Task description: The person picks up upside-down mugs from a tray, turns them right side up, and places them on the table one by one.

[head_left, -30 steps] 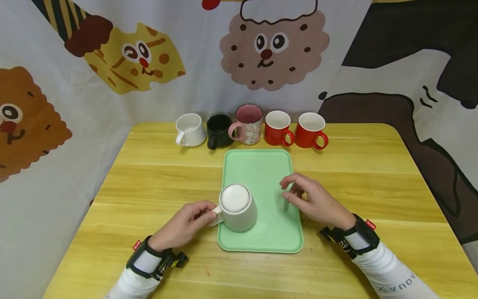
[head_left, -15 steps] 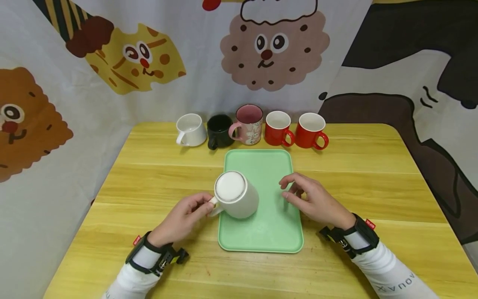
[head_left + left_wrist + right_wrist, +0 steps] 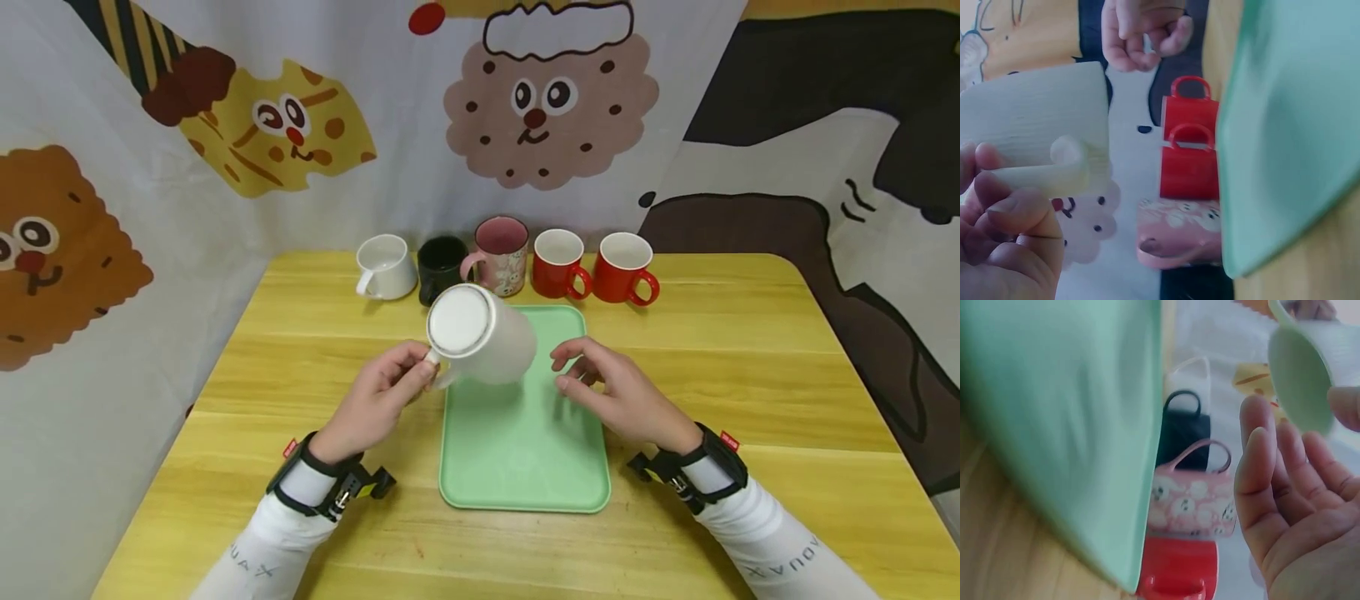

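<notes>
A white mug hangs tilted above the green tray, its base turned up toward the head camera and its mouth facing down and right. My left hand pinches its handle between thumb and fingers; the left wrist view shows this grip on the handle up close. Over the tray's right edge, my right hand holds nothing, its fingers loosely bent toward the mug. In the right wrist view the mug's open mouth shows just past the fingers.
Along the back of the wooden table stand a small white mug, a black mug, a pink rabbit-patterned mug and two red mugs. A printed curtain hangs close behind them.
My left hand has raised the white mug off the tray and tipped it further, moving it toward the back. The right hand has shifted slightly left.
</notes>
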Demonstrator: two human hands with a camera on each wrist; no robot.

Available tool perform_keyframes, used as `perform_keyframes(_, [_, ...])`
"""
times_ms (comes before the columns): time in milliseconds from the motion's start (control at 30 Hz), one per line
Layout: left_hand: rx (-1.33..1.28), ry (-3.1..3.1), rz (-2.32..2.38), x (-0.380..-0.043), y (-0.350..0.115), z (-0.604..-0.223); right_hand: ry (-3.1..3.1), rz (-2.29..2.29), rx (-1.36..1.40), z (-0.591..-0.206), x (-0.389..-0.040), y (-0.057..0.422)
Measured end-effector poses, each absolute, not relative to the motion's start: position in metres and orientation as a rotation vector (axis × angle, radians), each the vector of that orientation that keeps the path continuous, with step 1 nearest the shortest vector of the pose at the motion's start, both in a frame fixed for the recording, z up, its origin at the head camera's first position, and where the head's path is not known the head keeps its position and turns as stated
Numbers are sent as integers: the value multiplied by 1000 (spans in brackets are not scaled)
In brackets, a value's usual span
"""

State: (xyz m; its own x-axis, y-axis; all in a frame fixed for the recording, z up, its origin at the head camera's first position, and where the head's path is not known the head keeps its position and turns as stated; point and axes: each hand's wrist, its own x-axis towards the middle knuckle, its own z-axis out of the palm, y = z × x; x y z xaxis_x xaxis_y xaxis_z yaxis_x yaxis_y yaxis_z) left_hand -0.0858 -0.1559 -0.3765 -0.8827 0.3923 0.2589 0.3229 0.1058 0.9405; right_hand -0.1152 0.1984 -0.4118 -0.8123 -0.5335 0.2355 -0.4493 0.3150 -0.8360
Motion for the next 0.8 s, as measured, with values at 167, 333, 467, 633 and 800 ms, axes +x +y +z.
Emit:
perform_keyframes(167, [794, 2190, 2107, -99, -141, -366, 2296, -1706, -825, -402, -119, 185])
perform_keyframes(333, [841, 2071, 2274, -110, -124, -359, 2138, -1817, -731, -391, -121, 170])
perform_keyframes(467, [852, 2002, 2342, -115, -110, -353, 1996, -1900, -674, -385, -121, 158])
perform_keyframes(633, [871, 1916, 2394, -119, -94, -349, 1695, -2089, -630, -375, -120, 140])
perform_keyframes(800, [859, 1778, 2459, -120, -81, -349, 1408, -2272, -555, -370, -117, 127])
